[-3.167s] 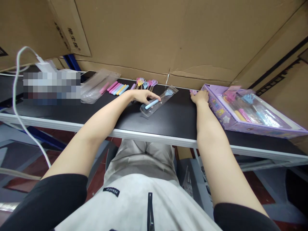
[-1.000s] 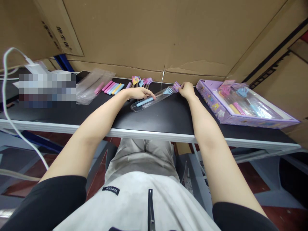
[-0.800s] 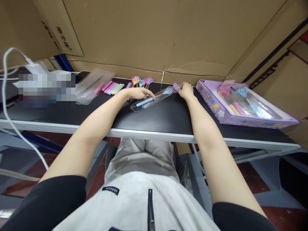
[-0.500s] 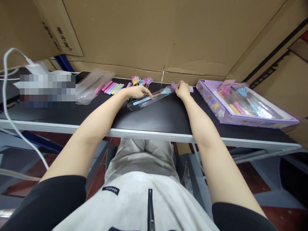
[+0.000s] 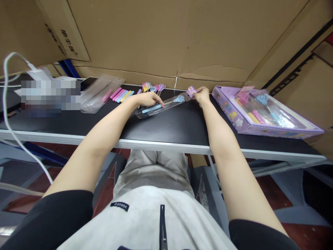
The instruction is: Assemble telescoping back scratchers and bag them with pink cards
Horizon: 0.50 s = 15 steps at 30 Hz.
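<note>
A back scratcher with a light blue handle and a light blue claw head lies slanted inside a clear plastic sleeve on the black tabletop. My left hand is over its handle, fingers bent and pressing on sleeve and handle. At the sleeve's right end my right hand pinches a small purple printed card between thumb and fingers. The card is tilted up and meets the sleeve's end. Whether it is inside the sleeve I cannot tell.
Several coloured handles and claw heads lie behind my left hand. Clear plastic sleeves are to the left, near a white cable. A purple display box with bagged scratchers stands right. Cardboard walls the back.
My right hand has shifted slightly right, and the purple card is now raised and tilted at the sleeve's end. The sleeve has slid slightly left. My left hand has barely moved.
</note>
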Available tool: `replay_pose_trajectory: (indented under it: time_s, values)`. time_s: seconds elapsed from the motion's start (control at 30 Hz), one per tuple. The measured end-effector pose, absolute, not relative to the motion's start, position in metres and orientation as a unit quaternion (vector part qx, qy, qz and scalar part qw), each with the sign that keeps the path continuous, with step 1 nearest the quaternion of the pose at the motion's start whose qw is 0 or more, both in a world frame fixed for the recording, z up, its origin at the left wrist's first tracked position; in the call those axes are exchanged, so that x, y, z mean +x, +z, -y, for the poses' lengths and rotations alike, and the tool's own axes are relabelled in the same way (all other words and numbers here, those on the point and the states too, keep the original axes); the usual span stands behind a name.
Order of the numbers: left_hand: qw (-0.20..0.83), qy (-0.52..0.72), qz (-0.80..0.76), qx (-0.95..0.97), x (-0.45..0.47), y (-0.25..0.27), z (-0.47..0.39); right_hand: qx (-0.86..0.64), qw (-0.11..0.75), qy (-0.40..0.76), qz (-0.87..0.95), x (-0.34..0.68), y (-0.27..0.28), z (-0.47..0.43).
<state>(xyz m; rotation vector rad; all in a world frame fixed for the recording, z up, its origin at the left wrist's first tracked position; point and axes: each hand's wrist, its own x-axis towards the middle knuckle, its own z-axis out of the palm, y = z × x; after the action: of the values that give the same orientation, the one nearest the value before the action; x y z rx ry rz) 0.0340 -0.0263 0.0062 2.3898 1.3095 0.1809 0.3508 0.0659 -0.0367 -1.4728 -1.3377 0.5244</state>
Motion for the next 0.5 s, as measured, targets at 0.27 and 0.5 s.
replay_pose_trajectory:
  time_s: [0.27,0.5]
  values:
    - [0.199,0.058,-0.477,0.854,0.036,0.008,0.029,-0.636,0.522,0.281,0.494,0.335,-0.02,-0.042]
    - [0.192,0.061,-0.481,0.853,0.039,0.012,0.036,-0.632,0.518,0.293,0.496,0.332,-0.022,-0.044]
